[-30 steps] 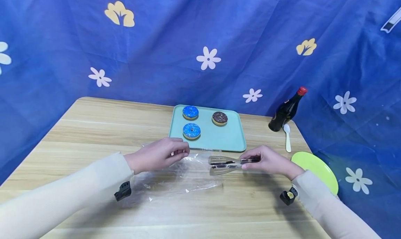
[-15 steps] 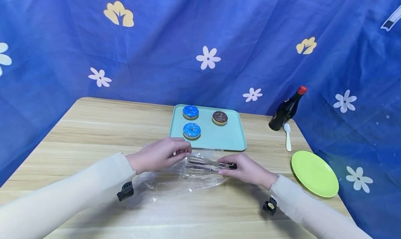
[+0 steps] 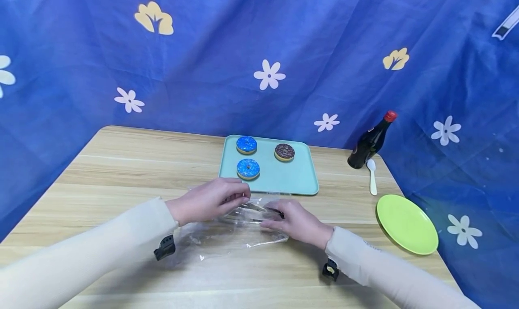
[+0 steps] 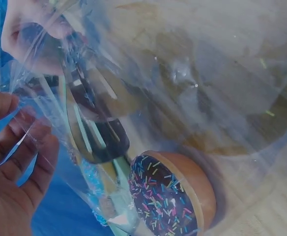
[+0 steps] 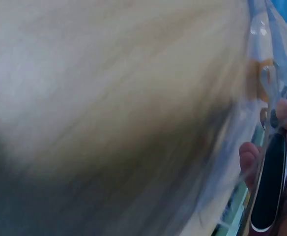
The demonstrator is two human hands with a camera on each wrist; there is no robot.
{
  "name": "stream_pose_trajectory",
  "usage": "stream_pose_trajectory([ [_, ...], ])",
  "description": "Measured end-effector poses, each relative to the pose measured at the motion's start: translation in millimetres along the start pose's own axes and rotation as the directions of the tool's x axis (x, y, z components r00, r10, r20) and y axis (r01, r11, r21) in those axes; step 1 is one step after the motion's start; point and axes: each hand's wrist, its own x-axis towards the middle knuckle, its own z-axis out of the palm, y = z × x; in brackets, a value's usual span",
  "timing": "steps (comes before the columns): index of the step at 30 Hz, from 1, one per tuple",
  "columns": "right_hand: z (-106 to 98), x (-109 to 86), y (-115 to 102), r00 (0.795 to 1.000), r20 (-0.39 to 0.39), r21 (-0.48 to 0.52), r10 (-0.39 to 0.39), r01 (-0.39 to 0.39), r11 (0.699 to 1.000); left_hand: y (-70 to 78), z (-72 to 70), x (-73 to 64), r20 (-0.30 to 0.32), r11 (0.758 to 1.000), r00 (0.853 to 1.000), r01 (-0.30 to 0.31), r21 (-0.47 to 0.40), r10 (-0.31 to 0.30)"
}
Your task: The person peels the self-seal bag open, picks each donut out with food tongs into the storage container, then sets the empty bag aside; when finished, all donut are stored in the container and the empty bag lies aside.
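My left hand [image 3: 207,202] pinches the rim of a clear plastic bag [image 3: 227,241] above the table. In my right hand [image 3: 298,221] is a pair of metal tongs [image 4: 97,118], gripped by the dark handle [image 5: 270,182]. The slotted tong heads are within the bag's mouth, partly covered by my left hand in the head view. Through the plastic, the left wrist view shows a chocolate doughnut [image 4: 156,196] with coloured sprinkles close below the tongs; it seems to lie in the bag. The head view does not show it.
Behind the bag, a mint tray [image 3: 292,178] bears two blue doughnuts [image 3: 248,169] and a brown one [image 3: 284,152]. A dark bottle [image 3: 370,144], a white spoon [image 3: 372,178] and a green plate [image 3: 407,224] are at the right of the table.
My right hand has moved left, carrying the tongs from beside the bag to inside its mouth. The left hand has shifted slightly right and still holds the bag.
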Motion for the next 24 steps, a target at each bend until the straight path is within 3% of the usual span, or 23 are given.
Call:
stream_pose_trajectory([
  [9, 11.5, 9.4, -8.8, 1.0, -0.006, -0.009, -0.005, 0.005, 1.0, 0.9, 2.2, 0.6, -0.017, 1.0, 1.0, -0.02, 0.0, 0.02],
  [16, 18.3, 14.6, -12.9, 0.996, -0.065, -0.095, -0.056, 0.05, 0.994, 1.4, 3.4, 0.1, -0.019, 1.0, 1.0, -0.022, 0.003, 0.022],
  [24, 22.4, 15.7, -13.3, 0.996, -0.057, -0.156, -0.072, 0.062, 0.986, 1.7, 4.9, 0.2, -0.009, 1.0, 1.0, -0.018, 0.009, 0.018],
])
